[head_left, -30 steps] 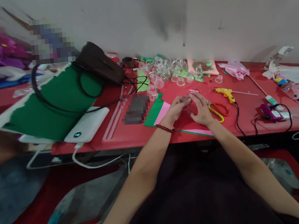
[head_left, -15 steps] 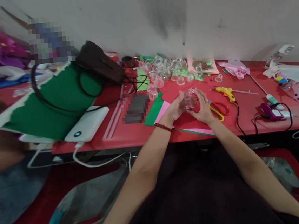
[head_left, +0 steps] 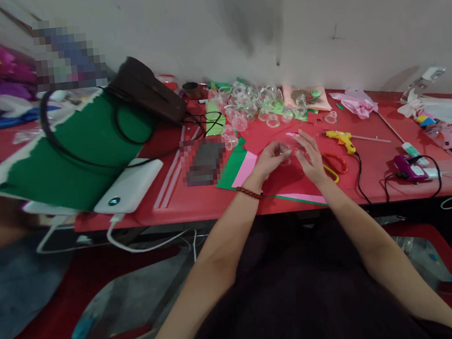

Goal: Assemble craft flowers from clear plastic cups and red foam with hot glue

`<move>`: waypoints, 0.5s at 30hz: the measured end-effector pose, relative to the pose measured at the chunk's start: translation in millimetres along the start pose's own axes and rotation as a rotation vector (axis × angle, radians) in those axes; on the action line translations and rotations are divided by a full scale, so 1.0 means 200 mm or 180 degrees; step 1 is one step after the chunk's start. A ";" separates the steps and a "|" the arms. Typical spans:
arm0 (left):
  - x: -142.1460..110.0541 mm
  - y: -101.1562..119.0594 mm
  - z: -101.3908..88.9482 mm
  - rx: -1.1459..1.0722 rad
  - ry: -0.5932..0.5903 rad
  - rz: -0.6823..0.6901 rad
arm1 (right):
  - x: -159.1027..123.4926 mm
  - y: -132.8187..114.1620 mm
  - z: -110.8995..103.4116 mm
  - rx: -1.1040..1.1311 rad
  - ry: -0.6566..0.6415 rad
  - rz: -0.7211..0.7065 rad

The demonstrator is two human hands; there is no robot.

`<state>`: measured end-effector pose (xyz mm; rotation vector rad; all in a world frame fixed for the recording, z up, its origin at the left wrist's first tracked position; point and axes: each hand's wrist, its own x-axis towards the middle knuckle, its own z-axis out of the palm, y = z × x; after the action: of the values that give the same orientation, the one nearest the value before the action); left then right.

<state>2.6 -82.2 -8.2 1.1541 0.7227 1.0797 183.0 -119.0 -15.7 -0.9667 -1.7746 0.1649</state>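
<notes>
A small clear plastic cup point(head_left: 286, 154) is between my hands, over red paper on the table. My left hand point(head_left: 270, 160), with a beaded bracelet at the wrist, grips the cup from the left with curled fingers. On the other side my right hand point(head_left: 308, 157) has its fingers apart, a small gap from the cup. Scissors point(head_left: 337, 164) with red and yellow handles lie just beyond my right hand. Green and pink paper sheets point(head_left: 244, 169) stick out beside my left hand. The cup's outline is faint and partly covered by fingers.
Behind my hands lies a heap of clear plastic cups point(head_left: 247, 101). A yellow glue gun point(head_left: 341, 140) with its cord rests to the right, near a purple plug adapter point(head_left: 410, 169). Leftward are a blurred dark device point(head_left: 205, 163), a white power bank point(head_left: 129, 187) and a brown bag point(head_left: 146, 89).
My right hand has come off the cup and its fingers have spread; earlier both hands held it. The cup now stays in my left hand. The view has shifted slightly.
</notes>
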 end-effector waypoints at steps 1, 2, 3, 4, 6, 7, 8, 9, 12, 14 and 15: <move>0.00 0.00 0.00 0.0100 -0.0003 0.0016 | 0.00 0.00 0.01 0.0030 0.0067 -0.0023; 0.00 0.00 0.01 0.0169 -0.0005 0.0030 | 0.01 0.01 0.01 0.0064 0.0124 -0.0051; 0.00 0.00 0.01 0.0207 -0.0008 0.0041 | 0.01 0.01 0.02 0.0092 0.0172 -0.0067; 0.00 0.00 0.01 0.0222 -0.0015 0.0057 | 0.01 0.01 0.02 0.0107 0.0216 -0.0072; 0.00 -0.01 0.01 0.0225 -0.0034 0.0116 | 0.01 0.02 0.02 0.0085 0.0288 -0.0060; 0.00 -0.01 0.01 0.0232 -0.0047 0.0162 | 0.01 0.02 0.03 0.0058 0.0313 -0.0054; 0.00 -0.01 0.01 0.0240 -0.0060 0.0211 | 0.01 0.02 0.03 0.0034 0.0337 -0.0059; 0.00 -0.02 0.01 0.0242 -0.0071 0.0253 | 0.01 0.02 0.03 0.0019 0.0360 -0.0078; 0.02 -0.05 0.01 0.0150 -0.0025 0.0332 | 0.01 0.01 0.03 0.0066 0.0439 -0.0213; 0.03 -0.06 0.00 0.0068 0.0033 0.0358 | 0.01 0.01 0.03 0.0115 0.0438 -0.0279; 0.03 -0.07 0.00 0.0036 0.0050 0.0364 | 0.01 0.00 0.03 0.0128 0.0413 -0.0275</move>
<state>9.0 -77.3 -20.7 1.2096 0.6825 1.1828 177.5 -114.8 -17.0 -0.8514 -1.6841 0.0807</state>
